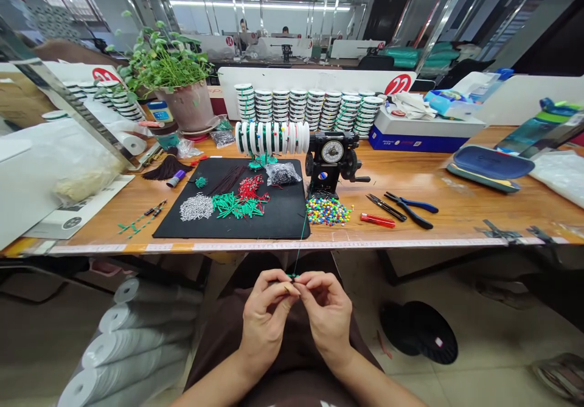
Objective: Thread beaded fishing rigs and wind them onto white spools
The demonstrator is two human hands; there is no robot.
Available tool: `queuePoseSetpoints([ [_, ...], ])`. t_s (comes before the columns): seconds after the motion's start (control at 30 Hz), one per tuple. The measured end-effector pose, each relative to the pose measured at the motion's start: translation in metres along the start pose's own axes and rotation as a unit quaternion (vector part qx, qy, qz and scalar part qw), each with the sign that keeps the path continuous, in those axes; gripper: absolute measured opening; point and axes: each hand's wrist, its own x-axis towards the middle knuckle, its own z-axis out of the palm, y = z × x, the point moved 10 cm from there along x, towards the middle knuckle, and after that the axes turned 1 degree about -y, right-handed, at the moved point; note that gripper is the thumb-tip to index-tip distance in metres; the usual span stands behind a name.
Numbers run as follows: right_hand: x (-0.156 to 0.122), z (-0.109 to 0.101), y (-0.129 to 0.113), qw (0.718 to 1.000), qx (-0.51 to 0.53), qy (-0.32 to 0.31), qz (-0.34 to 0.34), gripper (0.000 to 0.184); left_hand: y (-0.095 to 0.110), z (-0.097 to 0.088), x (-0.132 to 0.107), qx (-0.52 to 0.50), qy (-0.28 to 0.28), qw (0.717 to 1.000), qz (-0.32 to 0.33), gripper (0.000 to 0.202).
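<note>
Over my lap, just off the table's front edge, my left hand (pixel 268 316) and my right hand (pixel 329 317) meet with fingertips pinched. Between them is a small dark-green piece, mostly hidden by the fingers. A taut green thread (pixel 300 243) rises from it over the table edge. It runs toward a black hand-cranked winder (pixel 332 166), beside a row of white spools (pixel 272 138). Nearest on the table are a pile of coloured beads (pixel 327 211) and a black mat (pixel 287 215). On the mat lie green tubes (pixel 237 206), red pieces (pixel 250 187) and silvery bits (pixel 196 207).
Right of the beads lie a red tool (pixel 378 220), pointed pliers (pixel 385 207) and blue-black pliers (pixel 413 210). Stacked spools (pixel 314 112) stand behind. A potted plant (pixel 187 106) is at back left, a blue-white box (pixel 417 133) at back right. Wrapped rolls (pixel 130 340) stand below left.
</note>
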Motion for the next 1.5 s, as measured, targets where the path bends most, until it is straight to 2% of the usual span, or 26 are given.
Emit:
queuePoseSetpoints([
  [0.27,-0.003,0.003,-0.004,0.998,-0.032,-0.041,-0.02,0.013,-0.006,0.0,-0.001,0.011,-0.016,1.0,-0.002,0.009],
  [0.47,0.002,-0.001,0.004,1.0,0.009,0.004,0.017,0.015,-0.005,0.0,0.001,-0.006,-0.004,1.0,-0.014,0.008],
  [0.67,0.001,0.002,0.004,1.0,-0.001,-0.021,0.009,0.014,-0.005,0.0,0.0,0.014,-0.009,1.0,-0.009,0.009],
  [0.9,0.0,-0.002,0.0,1.0,-0.003,0.003,-0.004,0.016,-0.008,0.001,-0.002,0.004,-0.009,1.0,-0.012,0.01],
  [1.17,-0.002,0.002,-0.001,0.999,-0.026,-0.031,-0.015,0.015,-0.006,0.002,-0.001,0.01,-0.017,1.0,-0.007,0.012],
  [1.37,-0.002,-0.002,0.002,1.0,0.009,-0.003,-0.004,0.016,-0.007,0.002,-0.002,0.013,-0.011,1.0,-0.011,0.009],
  [1.5,-0.002,0.0,0.0,1.0,-0.002,-0.02,-0.019,0.017,-0.004,0.002,-0.001,0.013,-0.016,1.0,0.0,0.01],
])
